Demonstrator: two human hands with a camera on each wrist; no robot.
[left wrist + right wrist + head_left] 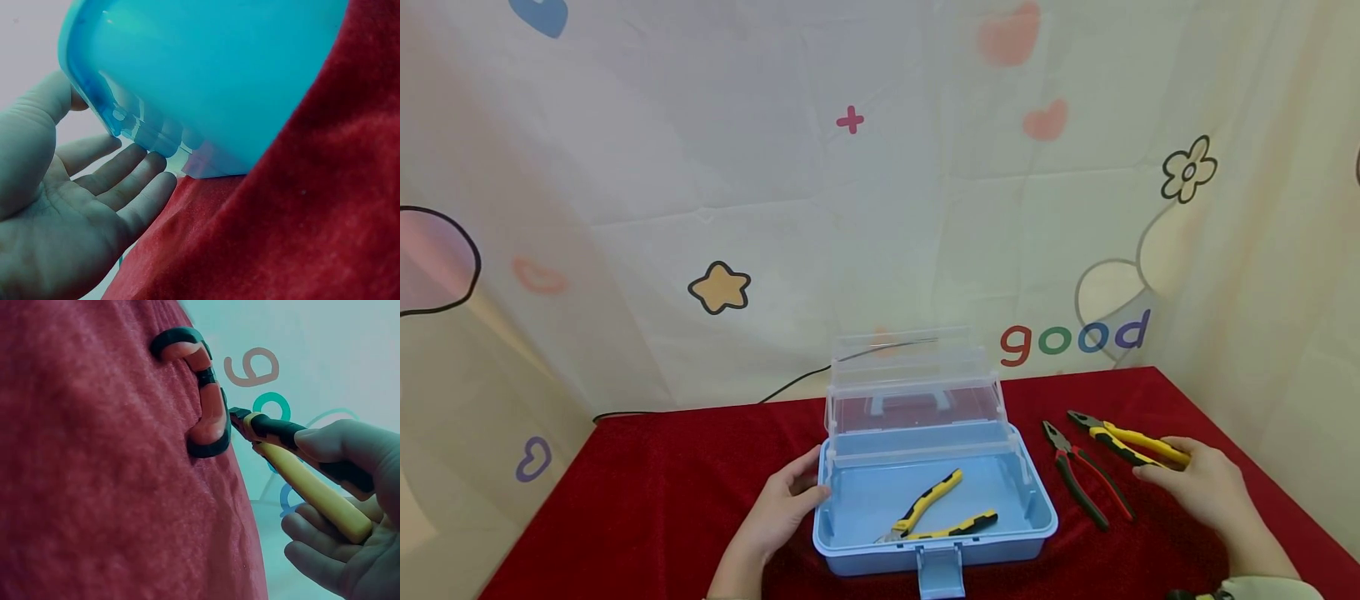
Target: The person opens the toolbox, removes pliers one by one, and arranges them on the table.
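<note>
A light-blue toolbox [936, 546] stands with its clear lid [917, 400] raised at the back. My left hand [781, 504] grips its left side, the thumb at the rim and the fingers along the outer wall, as the left wrist view shows. Inside the box lies a pair of yellow-and-black pliers [925, 503] with spread handles. On the right, my right hand [1206, 483] holds another pair of yellow-and-black pliers [1138, 442] by the handles, thumb on one handle and fingers around the other. Red-and-black pliers [1082, 479] lie on the cloth between that hand and the box.
Red cloth [647, 492] covers the table. A pale printed curtain [760, 167] hangs behind and at the sides. A thin black cord [797, 381] runs along the back. The box's front latch [941, 575] hangs down toward the near edge.
</note>
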